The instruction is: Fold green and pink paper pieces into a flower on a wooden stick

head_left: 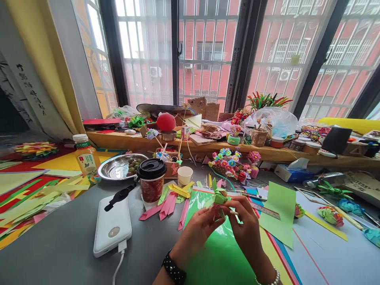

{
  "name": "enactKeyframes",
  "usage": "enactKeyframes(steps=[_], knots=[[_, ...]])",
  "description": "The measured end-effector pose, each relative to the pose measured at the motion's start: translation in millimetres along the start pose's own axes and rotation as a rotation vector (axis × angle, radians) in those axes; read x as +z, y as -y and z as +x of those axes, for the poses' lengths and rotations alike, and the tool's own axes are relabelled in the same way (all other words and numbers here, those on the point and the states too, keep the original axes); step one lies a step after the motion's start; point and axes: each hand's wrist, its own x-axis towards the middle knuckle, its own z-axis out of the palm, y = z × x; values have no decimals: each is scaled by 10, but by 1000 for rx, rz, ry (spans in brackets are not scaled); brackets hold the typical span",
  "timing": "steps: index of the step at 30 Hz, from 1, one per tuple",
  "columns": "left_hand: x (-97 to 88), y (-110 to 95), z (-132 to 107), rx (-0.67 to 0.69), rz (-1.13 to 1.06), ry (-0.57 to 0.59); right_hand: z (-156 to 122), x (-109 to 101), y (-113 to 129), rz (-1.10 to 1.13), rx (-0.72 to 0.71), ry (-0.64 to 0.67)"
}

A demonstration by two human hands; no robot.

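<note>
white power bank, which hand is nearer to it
Left. The left hand is to the right of the white power bank; the right hand is farther right, beyond the left hand.

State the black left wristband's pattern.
The black wristband has small white dots, best seen in the head view.

Left hand [198, 226] and right hand [245, 222] partly hide the folded green paper [219, 197].

Right of lower centre, the left hand [199, 225] and right hand [244, 219] hold a folded green-and-pink paper piece [220, 198] above a glossy green sheet [219, 261]. At lower left, a white power bank [112, 219] lies on the gray counter [62, 237]; a lidded coffee cup [151, 186] stands left of centre. Barred windows [204, 53] span the top.
</note>
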Motion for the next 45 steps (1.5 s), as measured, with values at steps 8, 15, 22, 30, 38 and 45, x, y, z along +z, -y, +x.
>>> enactKeyframes(steps=[8,15,22,30,38,45], knots=[[55,5,-9,23,70,45,28,-44,18,0,45,-32],[31,22,-6,19,63,21,29,-47,5,-5,77,-17],[14,14,11,4,-22,-10,40,-83,-7,43,74,69],[53,42,9,0,52,-33,42,-99,-77,36,80,84],[15,70,43,-4,73,-10,48,-111,-108,-12,49,71],[-13,90,55,-8,62,-5,53,-141,-127,-16,32,86]])
